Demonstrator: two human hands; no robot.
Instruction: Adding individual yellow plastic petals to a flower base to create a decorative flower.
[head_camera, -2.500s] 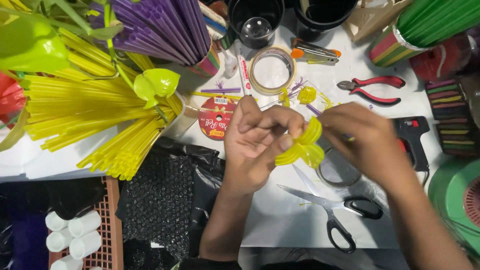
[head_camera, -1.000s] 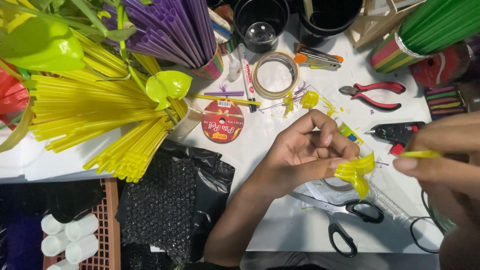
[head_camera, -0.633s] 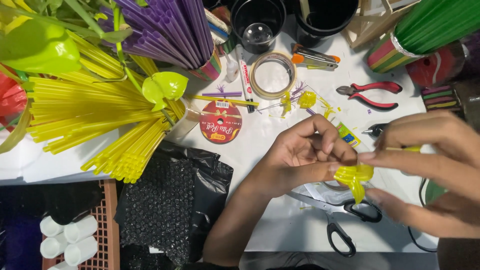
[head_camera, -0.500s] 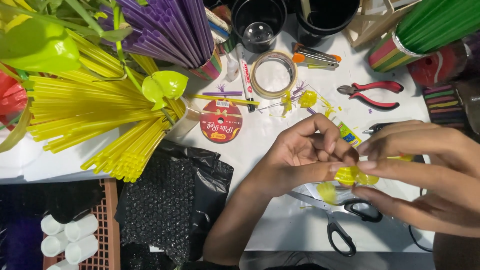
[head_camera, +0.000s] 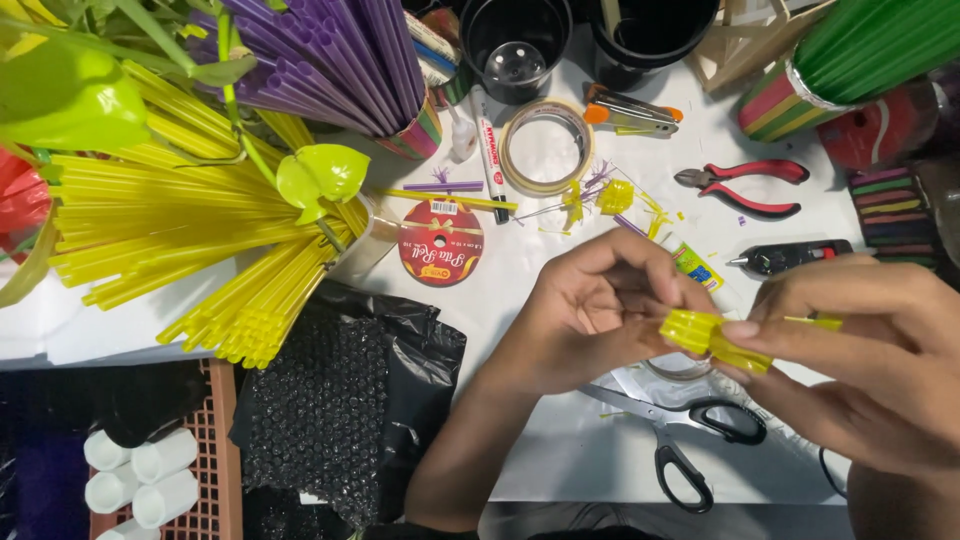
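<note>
Head view: small yellow straw bundle (head_camera: 712, 340) pinched between left hand (head_camera: 600, 315) and right hand (head_camera: 870, 365), at four o'clock on white table (head_camera: 560, 450), above scissors (head_camera: 690, 430). Probably light, thin, bendy, easily squashed; best held softly around the middle.

We note yellow straws (head_camera: 190, 240), purple straws (head_camera: 330, 60), green straws (head_camera: 880, 40), a yellow folded piece (head_camera: 712, 338), red-handled pliers (head_camera: 745, 185), black-handled scissors (head_camera: 690, 440), a white surface (head_camera: 560, 450).
</note>
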